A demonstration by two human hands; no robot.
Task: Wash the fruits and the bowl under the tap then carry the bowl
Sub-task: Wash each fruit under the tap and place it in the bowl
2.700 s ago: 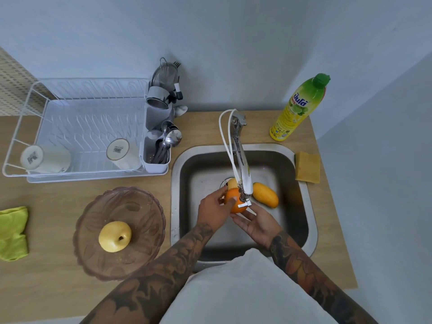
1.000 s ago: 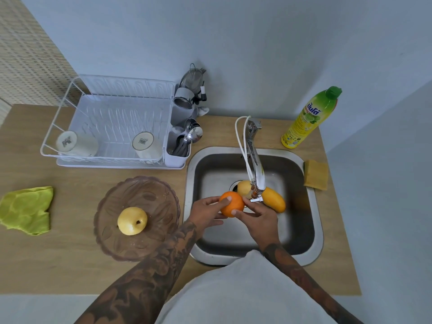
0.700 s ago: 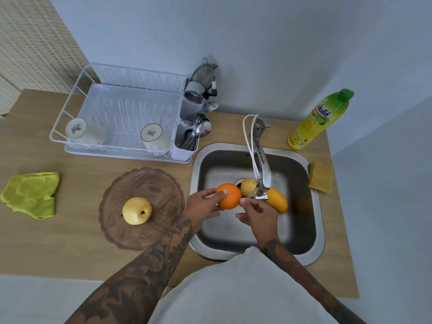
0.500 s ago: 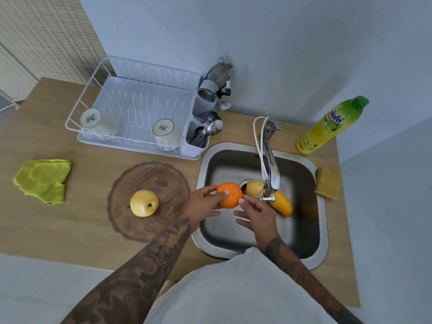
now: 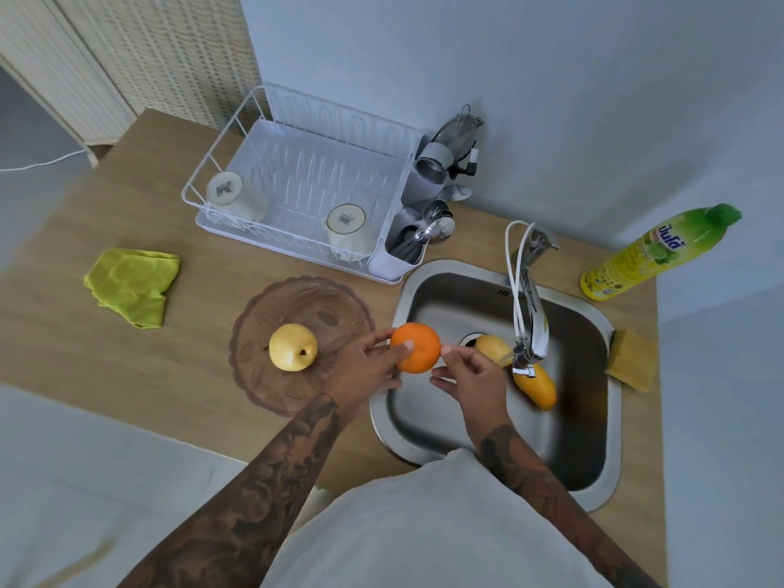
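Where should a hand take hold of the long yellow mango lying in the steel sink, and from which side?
Grip the long yellow mango across its narrow middle, reaching down from above on the sink's right side. It lies flat on the basin floor, its upper end tucked under the chrome tap spout, so the lower half is the freer part. It probably is wet, so wrap the fingers round rather than pinch.

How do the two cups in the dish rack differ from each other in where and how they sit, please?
The left cup sits at the far left end of the dish rack; the right cup sits near the front, beside the cutlery holder. The left cup's printed base tilts up and leftward; the right cup's base faces more straight up. Both are pale, upturned, and carry a dark mark on the base.
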